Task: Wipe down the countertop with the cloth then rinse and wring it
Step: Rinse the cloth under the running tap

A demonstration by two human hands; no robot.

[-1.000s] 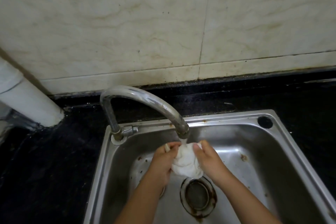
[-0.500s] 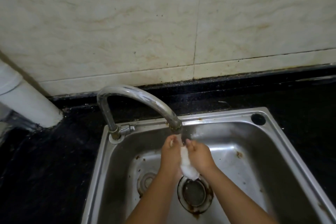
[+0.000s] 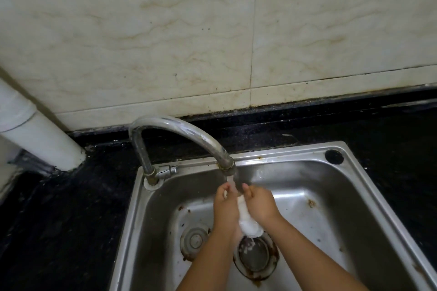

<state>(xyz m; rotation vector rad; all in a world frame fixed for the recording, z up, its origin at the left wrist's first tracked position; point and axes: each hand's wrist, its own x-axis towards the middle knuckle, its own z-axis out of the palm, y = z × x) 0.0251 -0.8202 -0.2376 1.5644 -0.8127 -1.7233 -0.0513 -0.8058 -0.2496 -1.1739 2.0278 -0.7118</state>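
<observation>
Two hands around one small white wet cloth [image 3: 247,222], that's where I am. The cloth is bunched into a narrow wad between my palms, directly under the spout of the curved steel tap [image 3: 179,132], above the rusty round drain [image 3: 256,260] of the stainless steel sink [image 3: 354,186]. My left hand [image 3: 225,208] and right hand [image 3: 259,205] press in from either side, fingers curled round the cloth, fingertips nearly meeting under the thin stream of water. A second ago the cloth was a fat loose ball with my hands well apart; now it's squeezed down to a slim strip and my hands have closed in. I judge that means rinsing is giving way to squeezing, with the real wring yet to come. Around the sink, the dark speckled stone countertop [image 3: 71,220] looks damp, and a white plastic pipe [image 3: 35,134] stands at its left corner.
</observation>
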